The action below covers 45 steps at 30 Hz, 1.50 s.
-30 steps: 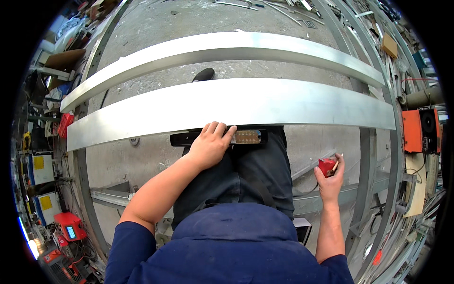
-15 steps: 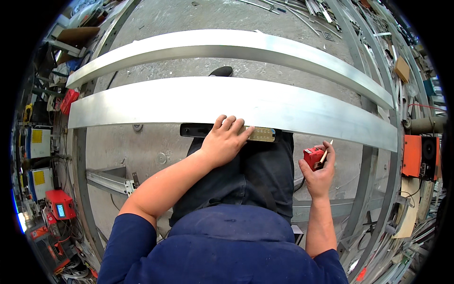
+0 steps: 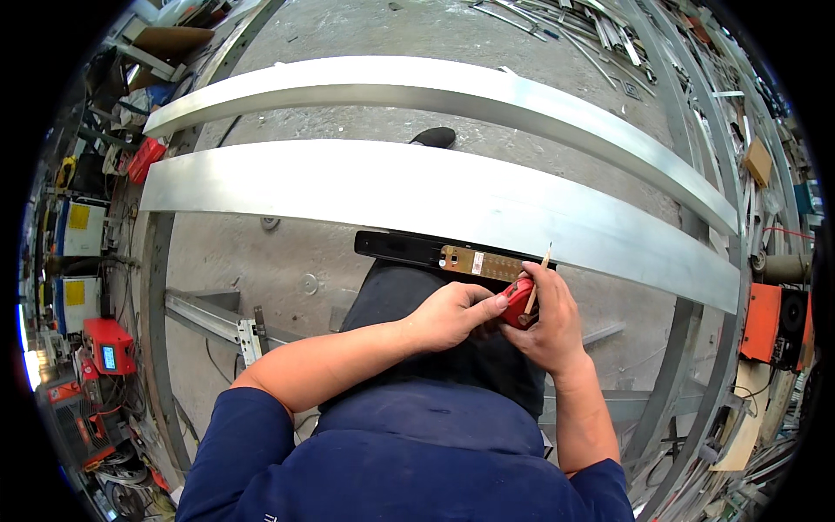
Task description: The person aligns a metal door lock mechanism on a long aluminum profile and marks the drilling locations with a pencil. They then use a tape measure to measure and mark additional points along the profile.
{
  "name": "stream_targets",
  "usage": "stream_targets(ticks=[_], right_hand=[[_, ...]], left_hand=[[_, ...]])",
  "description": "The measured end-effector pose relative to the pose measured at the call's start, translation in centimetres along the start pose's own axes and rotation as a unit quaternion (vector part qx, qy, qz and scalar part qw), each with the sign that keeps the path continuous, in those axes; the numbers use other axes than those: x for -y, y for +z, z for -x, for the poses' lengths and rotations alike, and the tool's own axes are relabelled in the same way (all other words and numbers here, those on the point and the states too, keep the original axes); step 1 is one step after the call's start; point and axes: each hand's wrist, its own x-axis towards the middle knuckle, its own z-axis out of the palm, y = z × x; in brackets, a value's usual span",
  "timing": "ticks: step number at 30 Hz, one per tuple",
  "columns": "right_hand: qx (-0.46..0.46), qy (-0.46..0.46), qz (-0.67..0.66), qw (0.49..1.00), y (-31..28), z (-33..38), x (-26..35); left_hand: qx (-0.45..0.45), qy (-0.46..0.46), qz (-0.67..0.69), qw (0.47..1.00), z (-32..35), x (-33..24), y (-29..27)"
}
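Observation:
My right hand [image 3: 552,326] is wrapped round a red tape measure [image 3: 517,304] and also holds a pencil [image 3: 538,277], its point sticking up between the fingers. My left hand [image 3: 457,315] has come against the tape measure's left side, thumb and finger pinched at it. Just beyond both hands, a long black part [image 3: 396,247] with a gold-coloured plate [image 3: 478,262] lies along the near edge of a silver metal beam [image 3: 365,187]. My thighs are beneath the black part; the tape measure and right fingers cover the area by its right end.
A second silver beam [image 3: 417,74] runs parallel farther off. Grey steel frame legs stand at both sides. An orange machine [image 3: 759,322] is at right, a red box with a screen [image 3: 109,346] at left. Metal offcuts [image 3: 600,30] lie on the floor at the far right.
My left hand has left the black part and moved right and nearer to the tape measure. My right hand has brought the tape measure and pencil leftward. The view has shifted slightly.

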Motion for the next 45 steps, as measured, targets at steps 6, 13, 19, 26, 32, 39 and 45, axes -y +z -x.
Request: stream_targets(ticks=[6,13,19,26,32,39,45], right_hand=[[0.039,0.017,-0.034,0.998,0.5,0.0,0.2],[0.151,0.273,-0.467,0.827,-0.8,1.8,-0.1],[0.249,0.340,-0.572,0.704,-1.3,1.8,0.8],[0.110,0.388,-0.568,0.717,-2.8,3.4,-0.8],[0.041,0.370,-0.567,0.735,-3.2,3.5,-1.6],[0.035,0.359,-0.575,0.734,-2.8,4.1,-2.4],[0.011,0.345,-0.561,0.752,-2.0,4.5,-3.2]], left_hand=[[-0.056,0.079,-0.078,0.992,1.4,1.4,0.2],[-0.018,0.196,-0.251,0.948,2.9,-0.2,-0.2],[0.027,0.296,-0.306,0.905,3.4,-1.5,-0.3],[-0.163,0.278,-0.674,0.665,-0.4,0.0,-6.6],[-0.163,0.293,-0.743,0.579,-2.9,2.4,-7.5],[-0.171,0.353,-0.714,0.580,-2.5,3.2,-7.8],[-0.212,0.366,-0.728,0.540,-2.8,3.6,-7.4]])
